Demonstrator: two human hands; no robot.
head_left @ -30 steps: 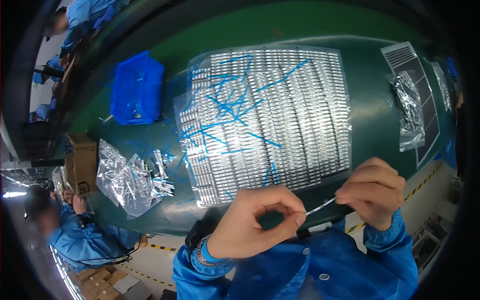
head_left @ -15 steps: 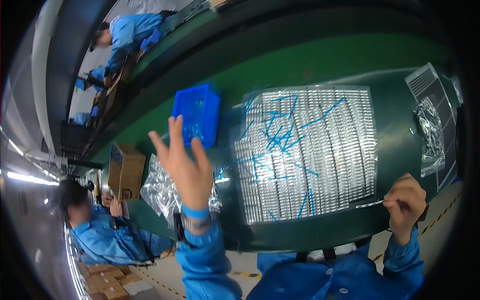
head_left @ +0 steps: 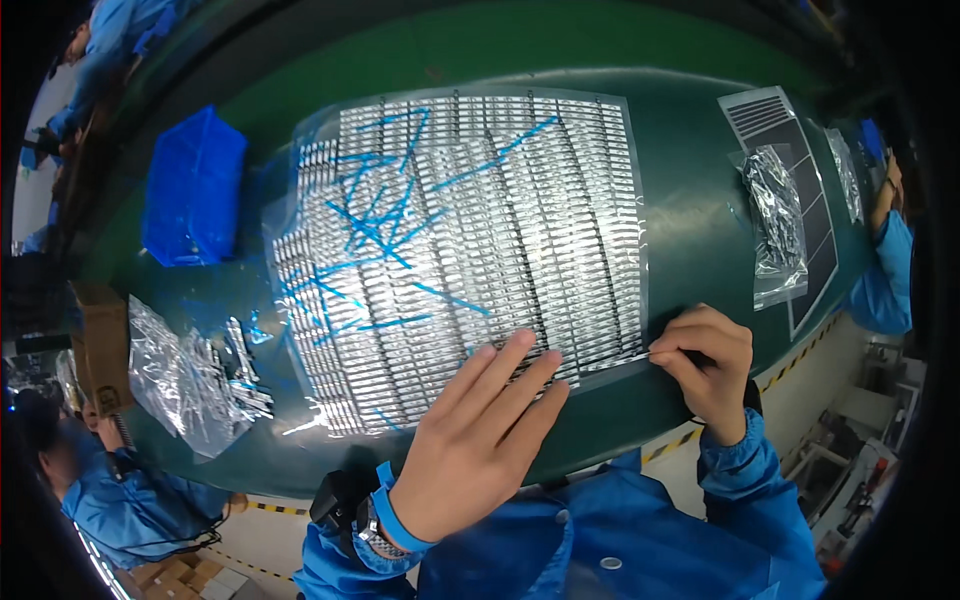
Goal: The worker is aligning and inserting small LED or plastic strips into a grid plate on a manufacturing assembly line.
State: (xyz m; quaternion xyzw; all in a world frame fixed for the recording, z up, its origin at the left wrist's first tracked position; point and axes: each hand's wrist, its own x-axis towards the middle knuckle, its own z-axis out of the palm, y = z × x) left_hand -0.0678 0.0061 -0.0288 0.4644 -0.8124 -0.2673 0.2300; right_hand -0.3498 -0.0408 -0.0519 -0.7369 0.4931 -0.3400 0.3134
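A clear sheet covered with close rows of small silver strips [head_left: 470,230] lies on the green table, with thin blue strips [head_left: 375,235] scattered over its left half. My left hand [head_left: 475,455] is open and palm down, its spread fingers over the sheet's near edge. At the near right corner, my right hand [head_left: 708,365] pinches the end of a thin silver strip [head_left: 628,359] between thumb and fingers. That strip lies along the near edge of the rows; whether it touches them I cannot tell.
A blue bin [head_left: 195,190] stands at the left. Nearer lies a clear bag [head_left: 185,385] with loose silver strips beside it. On the right, a bag of silver pieces [head_left: 775,225] rests on a dark panel [head_left: 815,215]. Co-workers in blue sit at left and right.
My left hand has come down from beside the blue bin to the sheet's near edge. My right hand has brought the silver strip to the near right corner. The view has shifted right.
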